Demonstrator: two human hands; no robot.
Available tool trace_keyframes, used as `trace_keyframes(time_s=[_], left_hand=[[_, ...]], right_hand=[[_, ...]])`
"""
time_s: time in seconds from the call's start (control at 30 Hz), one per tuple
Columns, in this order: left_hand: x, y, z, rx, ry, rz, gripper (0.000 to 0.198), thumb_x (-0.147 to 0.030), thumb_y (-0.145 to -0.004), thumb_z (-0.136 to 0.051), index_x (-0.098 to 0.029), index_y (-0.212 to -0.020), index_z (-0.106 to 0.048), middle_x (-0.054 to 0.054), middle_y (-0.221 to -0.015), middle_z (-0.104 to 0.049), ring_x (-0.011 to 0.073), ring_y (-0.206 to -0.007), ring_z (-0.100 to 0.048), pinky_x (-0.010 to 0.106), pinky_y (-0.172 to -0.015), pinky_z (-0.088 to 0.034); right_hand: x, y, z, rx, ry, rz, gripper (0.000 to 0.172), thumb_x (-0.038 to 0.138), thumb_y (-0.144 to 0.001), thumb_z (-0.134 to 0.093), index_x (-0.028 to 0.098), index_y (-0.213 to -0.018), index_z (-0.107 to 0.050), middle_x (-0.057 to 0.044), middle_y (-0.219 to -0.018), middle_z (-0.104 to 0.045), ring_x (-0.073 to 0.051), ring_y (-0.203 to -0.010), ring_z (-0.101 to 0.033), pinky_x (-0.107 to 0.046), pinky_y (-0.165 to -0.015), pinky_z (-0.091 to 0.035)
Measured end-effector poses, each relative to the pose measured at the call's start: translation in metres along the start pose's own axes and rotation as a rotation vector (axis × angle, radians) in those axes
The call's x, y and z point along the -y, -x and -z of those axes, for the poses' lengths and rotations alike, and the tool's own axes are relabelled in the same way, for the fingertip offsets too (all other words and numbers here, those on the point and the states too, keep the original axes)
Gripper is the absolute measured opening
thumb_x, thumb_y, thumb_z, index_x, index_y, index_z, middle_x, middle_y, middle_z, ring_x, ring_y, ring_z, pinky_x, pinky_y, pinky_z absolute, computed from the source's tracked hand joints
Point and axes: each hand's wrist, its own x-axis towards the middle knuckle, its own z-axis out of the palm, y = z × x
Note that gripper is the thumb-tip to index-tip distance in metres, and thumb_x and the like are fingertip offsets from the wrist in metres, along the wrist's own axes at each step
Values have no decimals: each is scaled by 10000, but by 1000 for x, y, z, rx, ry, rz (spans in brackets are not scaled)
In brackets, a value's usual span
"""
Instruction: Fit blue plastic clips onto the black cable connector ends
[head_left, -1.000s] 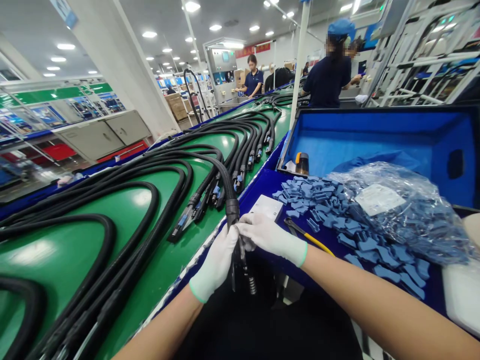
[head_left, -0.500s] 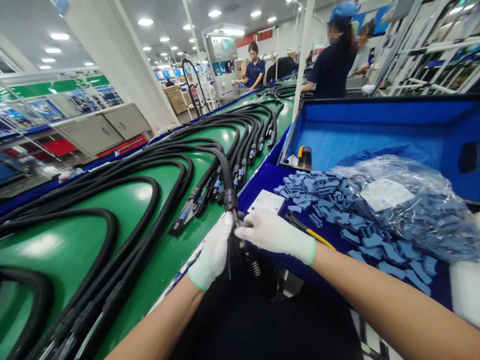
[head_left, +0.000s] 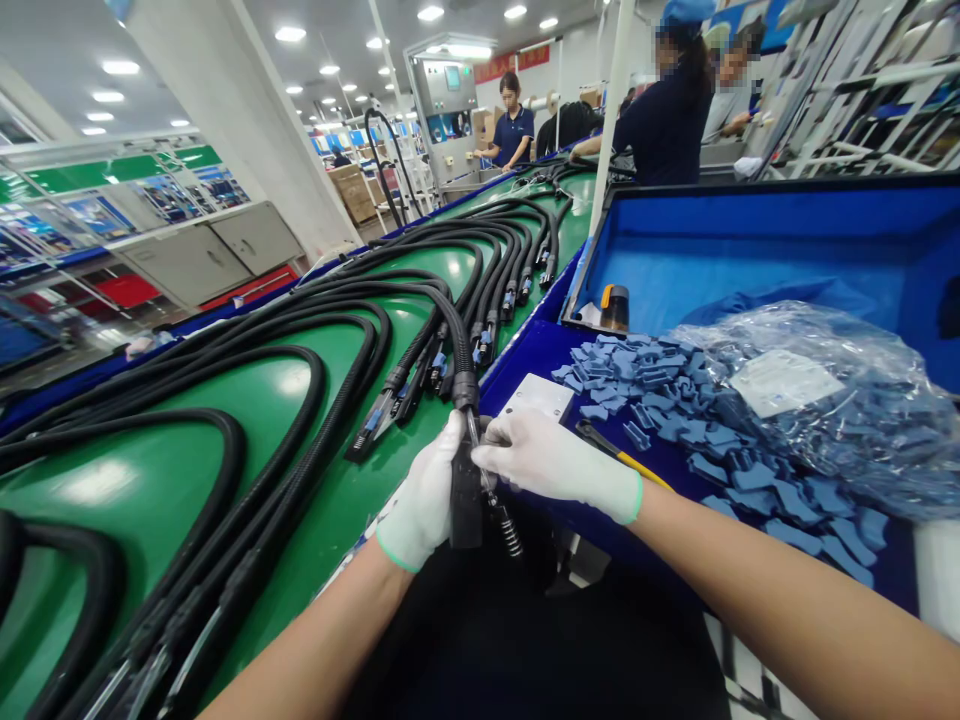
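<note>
We hold the black cable end (head_left: 466, 500) of a corrugated harness low in the centre of the frame, just past the edge of the green workbench (head_left: 337, 520). Our left hand (head_left: 426, 495), white-gloved, is closed around it, and our right hand (head_left: 553, 465) closes in from the side on a thin metal pin beside it; how firmly, we cannot tell. A steel spring (head_left: 511, 535) shows below. More black harnesses (head_left: 420, 300) with blue-tipped connectors lie looped across the bench at left. Just right of our hands lie a white plate (head_left: 536, 396), a yellow-handled tool (head_left: 624, 447), loose blue rubber pieces (head_left: 660, 400) and a clear plastic bag (head_left: 817, 410), before a blue-lined bin (head_left: 720, 230). A co-worker (head_left: 667, 125) stands upper right.
</note>
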Motion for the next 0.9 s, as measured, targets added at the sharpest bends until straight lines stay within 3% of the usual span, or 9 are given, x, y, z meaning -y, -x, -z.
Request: trace_keyframes(time_s=[0.23, 0.37, 0.6, 0.9], left_hand=[[-2, -1, -2, 48, 101, 66, 442, -541, -994, -555, -116, -971, -675, 28, -678, -613, 118, -527, -567, 227, -507, -498], [-4, -1, -2, 35, 92, 76, 447, -547, -993, -551, -119, -1006, -678, 31, -701, -627, 120, -531, -569, 243, -528, -510], [-7, 4, -4, -96, -25, -61, 462, -577, -920, -665, -133, -1050, -674, -24, -681, -545, 93, -534, -515, 214, -517, -470], [1, 5, 6, -104, -236, -202, 478, -619, -916, -638, -177, -1097, -665, -19, -733, -564, 117, -598, -527, 254, -602, -518]], right_hand=[[3, 0, 3, 5, 48, 20, 345, 337, -913, -585, 176, -610, -549, 5, -554, -584, -109, -499, -518, -259, -510, -363], [3, 3, 5, 89, 42, 7, 387, 374, -934, -549, 176, -602, -564, -7, -533, -612, -115, -471, -546, -253, -495, -382], [-3, 2, -5, 161, -130, -99, 331, 348, -893, -538, 173, -616, -585, -21, -557, -642, -139, -453, -611, -241, -470, -462], [-13, -6, -18, 41, -314, -130, 159, 231, -738, -579, 178, -590, -552, 8, -496, -579, -124, -443, -557, -219, -447, -438]])
